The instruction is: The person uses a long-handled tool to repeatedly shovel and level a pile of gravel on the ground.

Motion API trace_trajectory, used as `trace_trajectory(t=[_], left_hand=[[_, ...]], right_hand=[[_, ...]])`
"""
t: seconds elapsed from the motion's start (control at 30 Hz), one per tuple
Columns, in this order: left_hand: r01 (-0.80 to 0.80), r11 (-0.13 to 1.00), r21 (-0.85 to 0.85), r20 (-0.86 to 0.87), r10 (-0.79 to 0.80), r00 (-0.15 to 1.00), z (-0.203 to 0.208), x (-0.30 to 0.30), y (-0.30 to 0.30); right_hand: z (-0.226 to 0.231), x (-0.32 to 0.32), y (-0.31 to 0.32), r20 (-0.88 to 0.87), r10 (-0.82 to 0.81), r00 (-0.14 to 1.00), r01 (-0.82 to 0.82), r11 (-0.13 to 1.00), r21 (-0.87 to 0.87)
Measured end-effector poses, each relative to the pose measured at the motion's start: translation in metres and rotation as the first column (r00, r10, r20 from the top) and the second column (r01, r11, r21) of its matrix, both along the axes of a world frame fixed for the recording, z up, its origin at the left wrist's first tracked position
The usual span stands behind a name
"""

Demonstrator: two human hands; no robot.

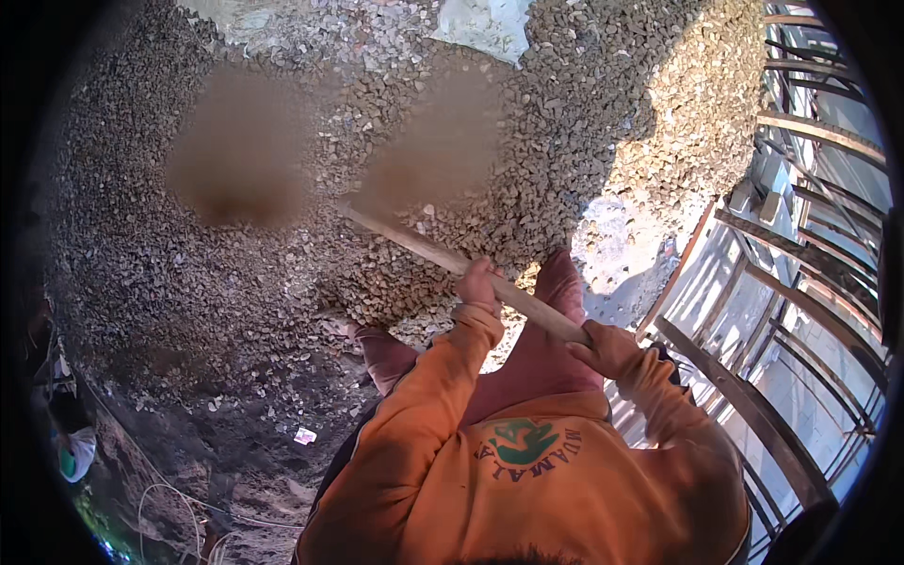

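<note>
Both my hands grip a long wooden tool handle point(424, 247) that slants from lower right to upper left across my front. My left hand point(478, 285) is wrapped round the middle of it. My right hand point(610, 350) closes round the end nearer my body. The handle's far end runs into a brown blurred patch, so the tool's head and its kind cannot be made out. Beneath it lies a broad spread of loose gravel point(377, 122). A second blurred patch hides the gravel farther left.
Wooden poles point(744, 405) lean or lie along the right side beside a pale wall. A pale sheet point(485, 28) lies on the gravel at the far side. A thin cable point(169, 485) crosses the dark ground at lower left, and a small scrap point(304, 435) lies there too.
</note>
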State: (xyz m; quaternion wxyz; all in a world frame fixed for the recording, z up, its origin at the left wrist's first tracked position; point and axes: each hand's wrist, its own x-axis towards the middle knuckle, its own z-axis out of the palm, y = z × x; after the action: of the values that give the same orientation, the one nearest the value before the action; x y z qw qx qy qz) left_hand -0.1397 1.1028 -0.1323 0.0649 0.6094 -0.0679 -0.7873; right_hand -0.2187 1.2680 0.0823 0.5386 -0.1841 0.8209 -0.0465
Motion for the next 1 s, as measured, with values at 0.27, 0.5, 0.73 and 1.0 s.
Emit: trace_trajectory(t=[0.27,0.5,0.73,1.0], left_hand=[[-0.066,0.984,0.168,-0.18,0.097,0.979,0.05,0.005,0.011],[0.606,-0.018,-0.796,0.559,-0.408,0.722,-0.145,0.025,-0.275],[0.182,0.865,-0.468,0.112,-0.147,0.983,-0.1,-0.046,-0.094],[0.159,0.946,0.282,-0.372,-0.045,0.927,0.092,0.035,0.101]], right_hand=[[-0.041,0.024,0.083,-0.176,0.035,0.984,-0.082,0.96,-0.268],[-0.212,0.006,-0.219,-0.068,-0.008,0.998,-0.022,0.898,-0.439],[-0.121,-0.031,-0.084,-0.021,-0.094,0.995,0.09,0.984,-0.154],[0.08,0.043,0.107,-0.33,0.058,0.942,-0.088,0.993,-0.077]])
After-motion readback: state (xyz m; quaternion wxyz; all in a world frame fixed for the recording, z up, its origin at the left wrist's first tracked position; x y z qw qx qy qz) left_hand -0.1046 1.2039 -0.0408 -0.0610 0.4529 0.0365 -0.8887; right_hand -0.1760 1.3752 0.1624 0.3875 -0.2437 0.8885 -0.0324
